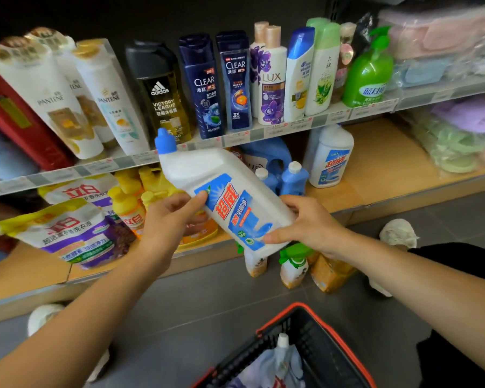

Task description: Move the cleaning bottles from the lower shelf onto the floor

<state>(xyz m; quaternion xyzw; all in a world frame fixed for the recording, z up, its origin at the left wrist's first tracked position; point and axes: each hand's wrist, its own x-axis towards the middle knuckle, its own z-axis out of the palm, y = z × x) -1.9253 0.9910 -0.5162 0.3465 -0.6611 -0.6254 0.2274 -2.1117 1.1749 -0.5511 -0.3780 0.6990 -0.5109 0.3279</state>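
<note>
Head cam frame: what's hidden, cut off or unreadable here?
All head view.
Floor bottles: partly hidden by the held white bottle and right hand; count unclear.
Left hand: fingertips behind the white bottle.
Blue bottles on the lower shelf: partly behind it.
Basket: cut off by the bottom edge; contents unclear.
Price tags: blurred, unreadable.

Upper shelf (263,134) carrying shampoo bottles (203,88) standing in row, green pump bottle (368,77) toward right, red box (20,121) at left. Lower shelf (389,175) holding white bottle (331,161) standing upright, two blue bottles (294,179) just beside it, blue jug (266,154) behind them, yellow bottles (128,204) and detergent bags (76,233) sitting toward left. Floor (202,303) bearing three orange bottles (293,271) standing just before shelf front, black basket (317,331) sitting nearer camera.
</note>
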